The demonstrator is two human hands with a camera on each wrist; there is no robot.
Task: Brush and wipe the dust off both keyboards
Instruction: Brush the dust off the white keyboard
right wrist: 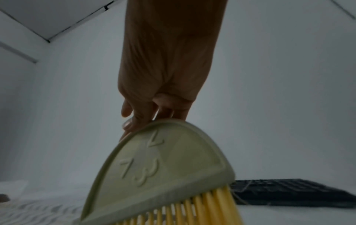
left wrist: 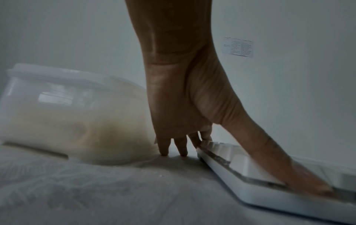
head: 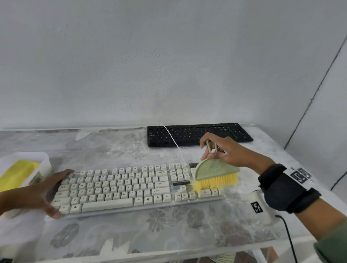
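A white keyboard [head: 136, 190] lies across the middle of the table, and a black keyboard [head: 198, 135] lies at the back by the wall. My right hand [head: 222, 152] grips the looped handle of a green brush [head: 217, 171]. Its yellow bristles [head: 216, 182] rest on the number pad at the white keyboard's right end. In the right wrist view the brush [right wrist: 163, 167] fills the foreground, with the black keyboard [right wrist: 289, 191] behind it. My left hand [head: 45, 192] spans the white keyboard's left end. Its straight thumb lies on the front edge [left wrist: 250, 187], and its fingers [left wrist: 163, 146] touch the table and the back corner.
A white tub [head: 35, 155] holding a yellow cloth [head: 9, 178] stands just left of my left hand. A thin white cable [head: 174, 141] crosses the black keyboard towards the white one. A white pad with a marker [head: 259, 203] and a black cable [head: 291, 246] lie at the right.
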